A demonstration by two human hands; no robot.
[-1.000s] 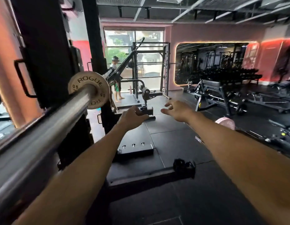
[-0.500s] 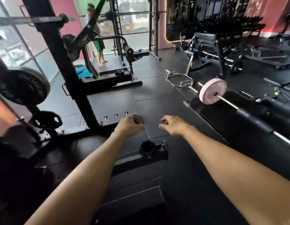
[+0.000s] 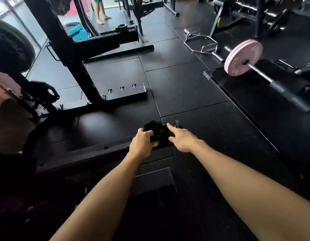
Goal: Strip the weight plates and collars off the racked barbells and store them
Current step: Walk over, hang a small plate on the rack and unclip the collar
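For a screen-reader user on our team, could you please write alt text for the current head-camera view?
Both of a person's bare arms reach down to a black barbell collar on the rack's floor beam; the left hand grips it and the right hand touches it with straight fingers. A barbell with pink plates lies on the dark rubber floor to the right.

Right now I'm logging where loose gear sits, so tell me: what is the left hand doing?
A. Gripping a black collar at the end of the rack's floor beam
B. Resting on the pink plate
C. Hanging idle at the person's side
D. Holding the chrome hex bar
A: the left hand curls round the black collar at the end of the rack's floor beam, far from the pink plate.
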